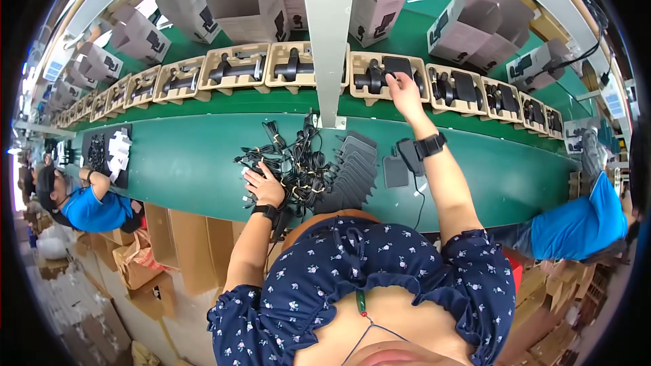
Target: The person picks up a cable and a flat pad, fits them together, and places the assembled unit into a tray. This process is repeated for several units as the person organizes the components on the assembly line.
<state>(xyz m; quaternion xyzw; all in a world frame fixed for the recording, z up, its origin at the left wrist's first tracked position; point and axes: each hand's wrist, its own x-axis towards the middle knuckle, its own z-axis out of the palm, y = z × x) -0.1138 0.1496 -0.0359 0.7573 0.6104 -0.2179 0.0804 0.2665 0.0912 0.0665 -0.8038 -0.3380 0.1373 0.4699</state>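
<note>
Currently, the left hand rests palm-down on the left side of a heap of bundled black cables on the green desk. Its fingers are spread; whether any cable is pinched beneath them cannot be told. The right hand reaches far, to a beige moulded tray on the green strip beyond the desk. Its thumb and forefinger are nearly together at the near edge of a black rectangular part in that tray; firm grip or mere contact cannot be confirmed. The tray stands open side up in a row, its recesses apparently shaped to keep contents apart. Right of the cables, dark plates overlap in a fanned stack, which likely leaves each edge easy to lift. Both supplies lie centrally, presumably for short reach. Open cartons stand farther back.
</note>
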